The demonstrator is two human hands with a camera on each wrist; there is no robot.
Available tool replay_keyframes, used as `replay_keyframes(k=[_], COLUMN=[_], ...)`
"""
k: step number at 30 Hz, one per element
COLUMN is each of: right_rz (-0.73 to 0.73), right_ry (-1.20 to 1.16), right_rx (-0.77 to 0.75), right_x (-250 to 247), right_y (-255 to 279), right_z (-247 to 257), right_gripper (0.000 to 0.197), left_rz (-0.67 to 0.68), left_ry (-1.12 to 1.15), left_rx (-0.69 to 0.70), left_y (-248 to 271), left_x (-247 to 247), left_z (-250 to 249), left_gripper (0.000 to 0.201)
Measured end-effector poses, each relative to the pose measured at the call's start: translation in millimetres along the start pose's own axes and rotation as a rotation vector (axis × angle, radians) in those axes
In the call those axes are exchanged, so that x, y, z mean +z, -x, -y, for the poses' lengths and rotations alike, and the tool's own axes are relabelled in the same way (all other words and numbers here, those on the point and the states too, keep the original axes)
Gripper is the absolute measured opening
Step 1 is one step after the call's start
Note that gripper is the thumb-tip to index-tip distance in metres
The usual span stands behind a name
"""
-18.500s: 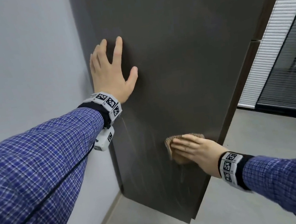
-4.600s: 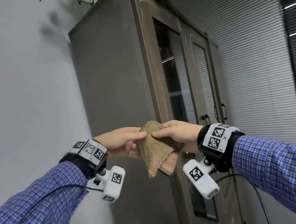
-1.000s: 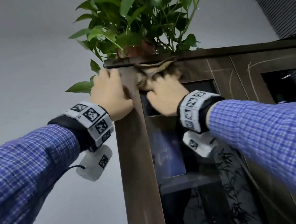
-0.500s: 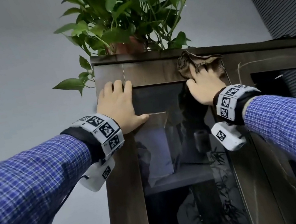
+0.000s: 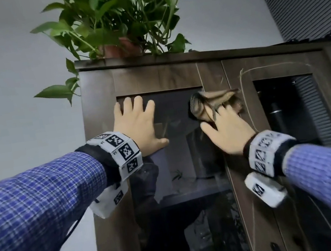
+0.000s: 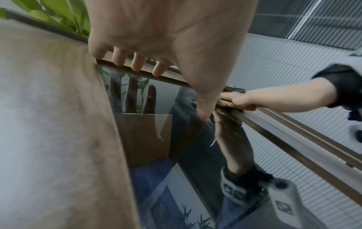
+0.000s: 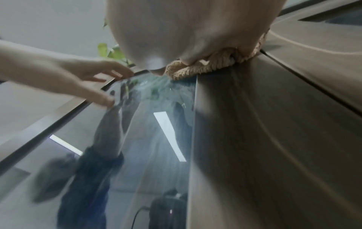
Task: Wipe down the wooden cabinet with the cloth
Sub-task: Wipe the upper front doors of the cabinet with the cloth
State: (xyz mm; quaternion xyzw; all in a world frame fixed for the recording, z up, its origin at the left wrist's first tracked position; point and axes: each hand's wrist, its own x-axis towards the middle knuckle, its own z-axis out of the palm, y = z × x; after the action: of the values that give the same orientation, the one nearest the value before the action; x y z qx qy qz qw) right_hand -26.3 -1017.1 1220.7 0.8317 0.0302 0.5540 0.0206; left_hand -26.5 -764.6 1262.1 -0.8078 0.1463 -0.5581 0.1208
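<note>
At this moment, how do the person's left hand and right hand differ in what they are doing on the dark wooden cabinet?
The left hand lies bare and flat, fingers spread, on the glass pane of the left door; the right hand presses the crumpled tan woven cloth against the dark wooden cabinet.

The left hand sits near the pane's upper left corner; the right hand is on the wooden strip between the two doors.

Both wear marker-patterned wristbands and blue checked sleeves.

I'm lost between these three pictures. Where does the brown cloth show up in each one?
Head: the cloth sits right of centre, under the right hand, on the wooden strip between the two glass doors.
Left wrist: a thin sliver at mid-right, beneath the right hand's fingers.
Right wrist: bunched at upper centre, under the palm.
Shared landmark: the left door's glass pane.
</note>
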Motion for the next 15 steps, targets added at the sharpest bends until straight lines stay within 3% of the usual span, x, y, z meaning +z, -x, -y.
replay_keyframes(k=[4, 7, 12, 15], right_rz=[0.034, 0.049, -0.046, -0.017], right_ry=[-0.101, -0.162, -0.149, -0.054], right_rx=[0.103, 0.125, 0.008, -0.154], right_x=[-23, -28, -3, 17], right_y=[-79, -102, -12, 64], right_z=[-12, -19, -7, 2], right_gripper=[0.071, 0.072, 0.071, 0.049], left_rz=[0.045, 0.035, 0.016, 0.037], left_ry=[-0.013, -0.028, -0.026, 0.006], left_rx=[-0.02, -0.017, -0.002, 0.007], left_y=[-4, -3, 0, 3], left_x=[2, 5, 6, 1], left_z=[-4, 0, 1, 4], left_gripper=[0.106, 0.105, 0.106, 0.105])
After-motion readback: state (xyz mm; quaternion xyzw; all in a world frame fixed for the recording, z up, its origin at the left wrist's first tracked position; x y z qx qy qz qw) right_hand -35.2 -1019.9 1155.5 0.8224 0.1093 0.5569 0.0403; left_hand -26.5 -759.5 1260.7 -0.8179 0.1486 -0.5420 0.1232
